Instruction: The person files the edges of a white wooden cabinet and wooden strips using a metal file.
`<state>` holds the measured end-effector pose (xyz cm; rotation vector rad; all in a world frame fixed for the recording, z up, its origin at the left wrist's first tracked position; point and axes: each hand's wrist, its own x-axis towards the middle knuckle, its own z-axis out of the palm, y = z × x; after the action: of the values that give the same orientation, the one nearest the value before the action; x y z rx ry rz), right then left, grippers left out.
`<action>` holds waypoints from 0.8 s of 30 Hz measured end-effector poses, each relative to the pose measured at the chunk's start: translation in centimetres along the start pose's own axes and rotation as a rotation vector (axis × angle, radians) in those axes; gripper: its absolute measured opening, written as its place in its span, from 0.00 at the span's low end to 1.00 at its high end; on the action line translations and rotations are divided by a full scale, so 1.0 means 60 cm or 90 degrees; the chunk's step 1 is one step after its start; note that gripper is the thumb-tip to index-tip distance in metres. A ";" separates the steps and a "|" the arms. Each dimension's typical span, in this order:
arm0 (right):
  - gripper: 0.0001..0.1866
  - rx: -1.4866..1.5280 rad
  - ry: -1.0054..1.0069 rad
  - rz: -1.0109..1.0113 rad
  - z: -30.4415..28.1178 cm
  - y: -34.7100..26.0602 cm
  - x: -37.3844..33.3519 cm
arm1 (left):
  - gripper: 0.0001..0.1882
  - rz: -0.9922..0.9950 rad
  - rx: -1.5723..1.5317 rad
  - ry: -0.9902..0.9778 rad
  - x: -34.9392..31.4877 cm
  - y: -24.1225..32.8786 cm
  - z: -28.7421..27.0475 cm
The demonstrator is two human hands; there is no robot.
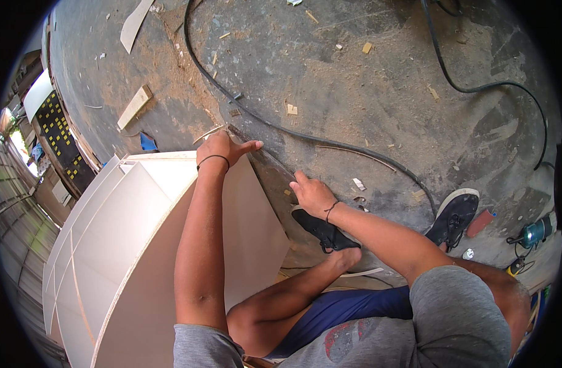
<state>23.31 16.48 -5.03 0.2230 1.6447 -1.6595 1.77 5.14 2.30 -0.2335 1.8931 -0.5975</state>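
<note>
A large white curved cabinet frame (149, 190) with several shelf-like compartments lies at my left. My left hand (216, 148) rests on its far corner, fingers bent over the edge and thumb stretched out to the right. My right hand (313, 195) is closed round the near end of a long, thin, dark file-like tool (270, 160). The tool slants up to the left, and its far end lies by the cabinet corner, close to my left fingers. Its exact kind is hard to make out. A thin pale strip (208, 132) shows beside my left fingers.
A black cable (330, 140) snakes across the dusty concrete floor (367, 86). Wood offcuts, including a pale block (135, 107), and sawdust lie about. My shoes (322, 228) are near my right hand. A teal power tool (535, 233) and a reddish block (481, 223) lie at right.
</note>
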 end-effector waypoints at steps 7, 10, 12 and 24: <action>0.12 0.011 -0.008 -0.020 -0.005 0.002 0.006 | 0.49 0.010 -0.005 -0.011 0.007 -0.004 0.003; 0.12 0.031 -0.017 -0.018 -0.005 0.001 0.006 | 0.50 0.015 0.002 -0.009 0.008 -0.007 0.003; 0.12 0.027 -0.016 -0.024 -0.004 0.002 0.008 | 0.50 0.019 0.004 -0.009 0.008 -0.007 0.001; 0.12 -0.010 -0.029 -0.022 -0.015 -0.018 0.023 | 0.48 0.019 -0.011 -0.017 0.016 -0.011 0.001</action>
<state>21.34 16.62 -5.17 0.1481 1.6345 -1.6656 1.36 4.14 1.87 -0.2222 1.8734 -0.5557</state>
